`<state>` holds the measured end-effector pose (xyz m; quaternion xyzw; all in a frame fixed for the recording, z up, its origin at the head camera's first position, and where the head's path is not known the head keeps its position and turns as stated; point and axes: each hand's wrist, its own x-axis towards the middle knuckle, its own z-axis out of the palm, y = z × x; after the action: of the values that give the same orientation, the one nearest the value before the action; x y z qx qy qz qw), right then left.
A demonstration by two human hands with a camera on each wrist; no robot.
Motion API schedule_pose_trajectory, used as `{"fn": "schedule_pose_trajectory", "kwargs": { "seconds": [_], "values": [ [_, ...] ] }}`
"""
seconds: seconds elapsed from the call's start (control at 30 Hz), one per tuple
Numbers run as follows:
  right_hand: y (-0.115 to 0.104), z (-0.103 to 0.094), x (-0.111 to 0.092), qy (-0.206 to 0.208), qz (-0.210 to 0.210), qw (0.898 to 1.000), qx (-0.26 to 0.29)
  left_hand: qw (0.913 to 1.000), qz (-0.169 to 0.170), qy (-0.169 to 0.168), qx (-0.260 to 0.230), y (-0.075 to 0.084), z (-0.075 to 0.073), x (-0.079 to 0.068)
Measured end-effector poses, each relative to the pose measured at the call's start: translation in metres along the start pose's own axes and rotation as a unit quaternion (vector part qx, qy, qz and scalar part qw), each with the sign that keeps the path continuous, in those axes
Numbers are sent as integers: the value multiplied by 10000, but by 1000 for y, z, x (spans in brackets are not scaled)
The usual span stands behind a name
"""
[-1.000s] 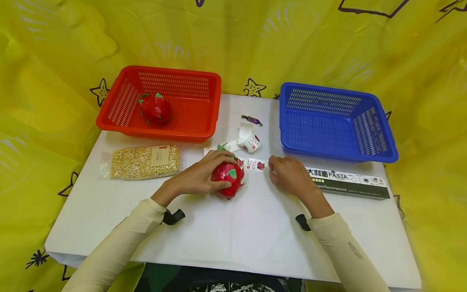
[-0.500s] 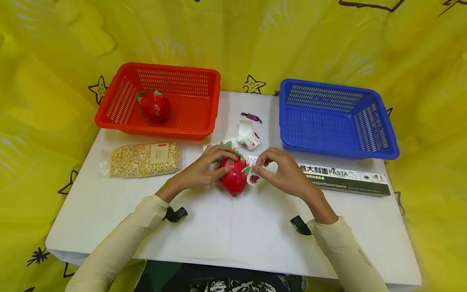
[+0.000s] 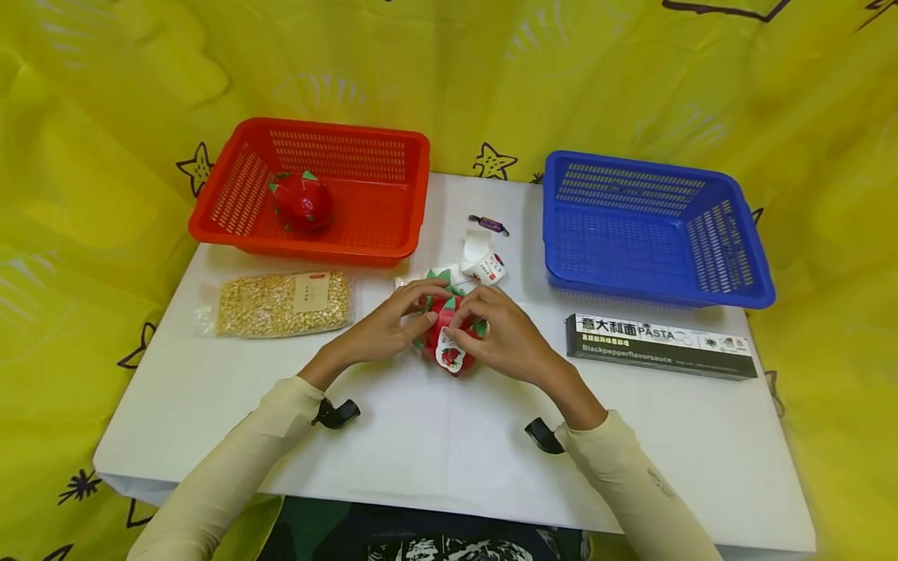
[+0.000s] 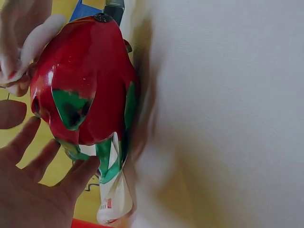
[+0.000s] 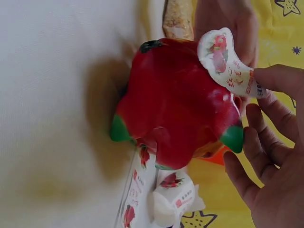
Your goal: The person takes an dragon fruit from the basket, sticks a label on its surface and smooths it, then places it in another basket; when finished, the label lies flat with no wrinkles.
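Note:
A red dragon fruit [image 4: 80,57] with green scale tips sits on the white table, between both hands. My left hand [image 3: 382,331] holds it from the left, thumb and fingers against its upper side. From the right, my right hand [image 3: 508,339] pinches the end of a white sticker [image 5: 228,61] printed with a dragon fruit picture. The sticker [image 3: 450,354] overlaps the front of the fruit in the head view. In the right wrist view its wide end lies against the red skin, while the pinched end stands out from it.
Behind the fruit lies a label roll [image 3: 489,269] with a loose strip [image 5: 129,199]. A wrapped candy [image 3: 489,225] is farther back. A red basket [image 3: 309,253] holds another dragon fruit [image 3: 302,201]. Around stand a blue basket [image 3: 652,292], a corn kernel bag [image 3: 256,308] and a pasta box [image 3: 659,347].
My right hand has lifted the sticker from the table and carried it left onto the front of the dragon fruit. The fruit has turned a little under my left hand.

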<state>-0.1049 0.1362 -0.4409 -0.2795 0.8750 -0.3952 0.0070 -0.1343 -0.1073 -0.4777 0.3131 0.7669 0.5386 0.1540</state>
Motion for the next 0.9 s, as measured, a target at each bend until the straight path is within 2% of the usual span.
{"fn": "schedule_pose_trajectory", "kwargs": {
  "seconds": [0.17,0.33,0.63,0.77,0.9],
  "values": [
    [3,4,1,118,-107,9983,-562,9989,-277,-260,-291,0,0,-5],
    [7,6,1,134,36,9989,-449,9980,-418,-349,-331,0,2,-7],
    [18,9,-10,538,516,9972,-90,9994,-314,-139,-41,-5,8,-3],
    [20,12,-15,769,478,9959,-54,9996,-243,53,123,-6,10,1],
    [19,17,-22,797,327,9962,120,9993,-260,165,230,-6,11,3]
  ]
}}
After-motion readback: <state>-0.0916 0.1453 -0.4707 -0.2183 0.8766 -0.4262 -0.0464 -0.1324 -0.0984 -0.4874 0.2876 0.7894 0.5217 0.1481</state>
